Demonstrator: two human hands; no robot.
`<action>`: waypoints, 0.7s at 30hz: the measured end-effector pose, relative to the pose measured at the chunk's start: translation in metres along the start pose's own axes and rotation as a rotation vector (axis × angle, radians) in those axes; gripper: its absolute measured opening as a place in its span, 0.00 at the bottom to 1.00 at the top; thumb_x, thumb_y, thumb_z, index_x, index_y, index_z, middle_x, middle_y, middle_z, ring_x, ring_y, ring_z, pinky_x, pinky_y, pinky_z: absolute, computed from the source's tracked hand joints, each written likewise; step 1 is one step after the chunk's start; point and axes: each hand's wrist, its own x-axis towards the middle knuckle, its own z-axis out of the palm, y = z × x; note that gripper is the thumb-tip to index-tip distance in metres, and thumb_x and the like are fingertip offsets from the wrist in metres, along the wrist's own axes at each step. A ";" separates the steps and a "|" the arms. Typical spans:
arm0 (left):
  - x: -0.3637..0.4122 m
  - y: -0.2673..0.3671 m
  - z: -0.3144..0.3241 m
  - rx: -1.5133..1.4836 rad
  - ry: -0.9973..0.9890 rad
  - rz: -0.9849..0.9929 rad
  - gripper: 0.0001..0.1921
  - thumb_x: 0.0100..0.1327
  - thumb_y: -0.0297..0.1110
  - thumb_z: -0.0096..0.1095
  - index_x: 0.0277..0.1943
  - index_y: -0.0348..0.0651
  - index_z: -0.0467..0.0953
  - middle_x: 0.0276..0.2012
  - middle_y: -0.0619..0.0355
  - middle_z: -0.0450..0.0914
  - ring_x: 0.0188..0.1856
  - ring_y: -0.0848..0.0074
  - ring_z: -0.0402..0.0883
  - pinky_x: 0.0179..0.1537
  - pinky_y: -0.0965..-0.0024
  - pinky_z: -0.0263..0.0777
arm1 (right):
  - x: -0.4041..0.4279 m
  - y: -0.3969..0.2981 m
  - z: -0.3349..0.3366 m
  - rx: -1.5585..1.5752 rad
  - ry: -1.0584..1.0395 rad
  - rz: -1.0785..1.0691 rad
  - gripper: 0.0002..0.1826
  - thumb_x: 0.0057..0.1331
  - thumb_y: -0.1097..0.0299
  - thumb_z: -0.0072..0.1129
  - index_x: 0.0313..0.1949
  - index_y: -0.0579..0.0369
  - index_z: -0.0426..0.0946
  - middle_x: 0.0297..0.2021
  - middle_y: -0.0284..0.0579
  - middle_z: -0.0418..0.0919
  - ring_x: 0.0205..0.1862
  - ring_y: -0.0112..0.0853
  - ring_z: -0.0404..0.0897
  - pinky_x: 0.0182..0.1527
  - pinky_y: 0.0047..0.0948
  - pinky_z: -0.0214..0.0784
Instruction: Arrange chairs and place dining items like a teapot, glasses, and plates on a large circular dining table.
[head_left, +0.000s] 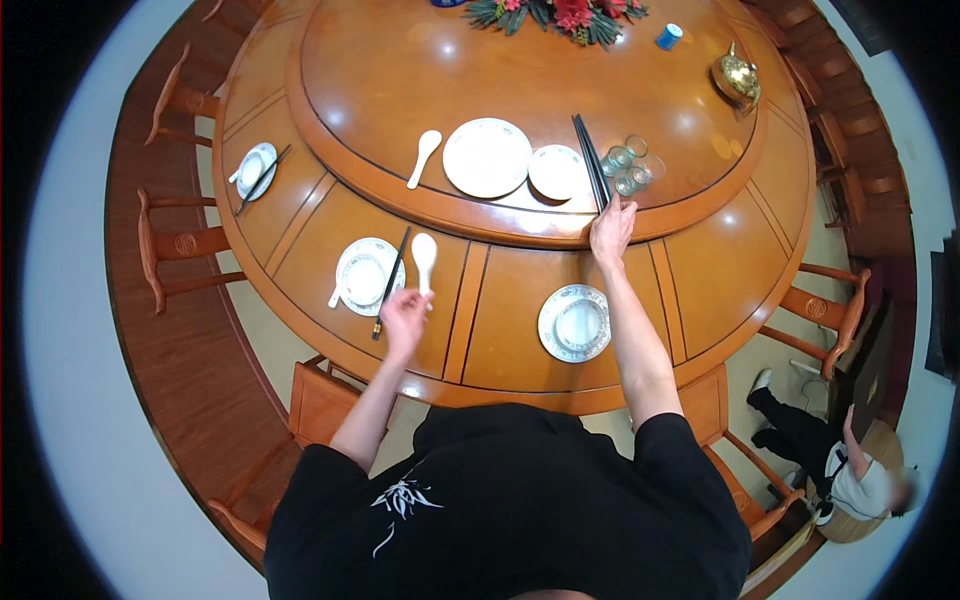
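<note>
My left hand (405, 319) grips a white spoon (424, 255) by its handle, bowl end away from me. Beside it a white bowl (364, 279) sits on a patterned plate (349, 259), with a black chopstick pair (393, 274) leaning over the rim and another spoon (334, 297) at its left. With my right hand (615, 229) I have the near ends of a bundle of black chopsticks (589, 157) between thumb and fingers; the bundle lies on the wooden turntable (375, 90). Nearer me, left of my right forearm, another bowl (581, 326) rests on a plate (551, 330).
On the turntable are a spoon (424, 157), plates (486, 157), bowls (556, 171), several glasses (630, 165), a brass teapot (736, 77), a blue can (668, 37) and flowers (574, 15). One place setting (256, 169) is far left. Chairs (184, 241) ring the table; a person (847, 465) sits at right.
</note>
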 end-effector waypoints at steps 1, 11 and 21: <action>0.022 0.003 -0.013 0.023 0.077 0.017 0.07 0.61 0.26 0.74 0.35 0.33 0.82 0.24 0.61 0.78 0.23 0.86 0.73 0.22 0.79 0.66 | 0.001 -0.003 0.002 0.009 -0.006 -0.010 0.19 0.65 0.78 0.48 0.55 0.68 0.73 0.48 0.63 0.71 0.51 0.55 0.75 0.52 0.51 0.71; 0.216 0.061 -0.019 0.222 0.084 0.223 0.11 0.56 0.29 0.77 0.40 0.34 0.84 0.25 0.58 0.85 0.27 0.81 0.82 0.31 0.76 0.76 | 0.002 -0.015 0.006 -0.250 -0.001 0.011 0.21 0.70 0.62 0.52 0.58 0.60 0.76 0.47 0.61 0.73 0.49 0.53 0.74 0.52 0.49 0.69; 0.259 0.047 0.012 0.159 -0.069 0.152 0.13 0.58 0.32 0.76 0.43 0.34 0.85 0.29 0.58 0.86 0.29 0.83 0.83 0.33 0.77 0.77 | -0.024 -0.023 0.023 -0.152 0.016 -0.025 0.24 0.70 0.59 0.58 0.61 0.58 0.77 0.42 0.57 0.72 0.45 0.49 0.73 0.51 0.44 0.68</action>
